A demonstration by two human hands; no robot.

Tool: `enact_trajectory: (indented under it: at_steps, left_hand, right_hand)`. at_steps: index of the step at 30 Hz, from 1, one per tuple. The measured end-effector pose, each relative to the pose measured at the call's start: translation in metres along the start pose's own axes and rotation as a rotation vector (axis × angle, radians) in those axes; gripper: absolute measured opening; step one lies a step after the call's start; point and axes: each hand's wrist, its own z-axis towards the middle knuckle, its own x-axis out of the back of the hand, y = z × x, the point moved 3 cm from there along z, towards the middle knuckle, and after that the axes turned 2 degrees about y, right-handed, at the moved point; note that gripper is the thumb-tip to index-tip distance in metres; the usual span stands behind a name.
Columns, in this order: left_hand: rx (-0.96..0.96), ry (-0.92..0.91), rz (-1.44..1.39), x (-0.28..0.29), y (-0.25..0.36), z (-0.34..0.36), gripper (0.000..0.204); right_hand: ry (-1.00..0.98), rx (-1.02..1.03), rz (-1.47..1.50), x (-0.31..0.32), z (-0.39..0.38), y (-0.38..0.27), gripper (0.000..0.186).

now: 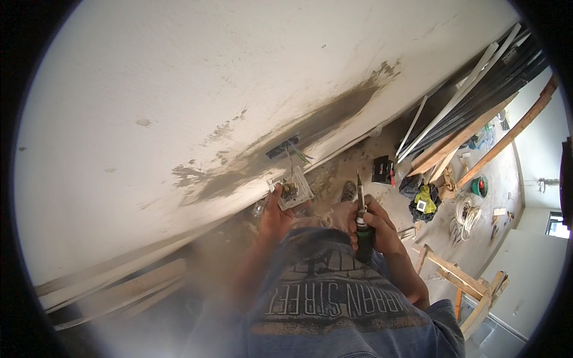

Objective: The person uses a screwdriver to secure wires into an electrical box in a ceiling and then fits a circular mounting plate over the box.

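Observation:
My left hand grips a white plastic electrical fitting with terminals on its exposed back, held low beside the wall. Wires run from it up to a dark recessed box in a grey patched strip of the white wall; a green-tinted wire sticks out there. My right hand is closed round a screwdriver with a green and black handle, its shaft pointing up, a short way right of the fitting.
Long pipes and planks lean at the right, above a black case, bags, a green bucket and coiled cable on the dusty floor. A wooden trestle stands at lower right.

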Motion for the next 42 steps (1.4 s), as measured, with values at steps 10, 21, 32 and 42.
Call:
enact_trajectory:
  at_steps: [10,21,32,42]
  left_hand:
    - [0.201,-0.068,-0.012,-0.047,-0.037,-0.077,0.065]
    - [0.37,-0.018,-0.004,-0.069,-0.152,-0.096,0.067]
    - [0.461,0.001,0.142,-0.043,-0.214,-0.168,0.048]
    - [0.298,0.144,0.402,-0.009,-0.212,-0.187,0.052]
  right_hand:
    - [0.111,0.162,0.342,0.008,0.02,0.016,0.025]
    - [0.032,0.193,0.143,0.105,-0.03,-0.03,0.032]
    - [0.517,0.994,0.439,0.305,-0.11,-0.142,0.017]
    - [-0.254,0.26,-0.965,0.198,-0.132,-0.108,0.012]
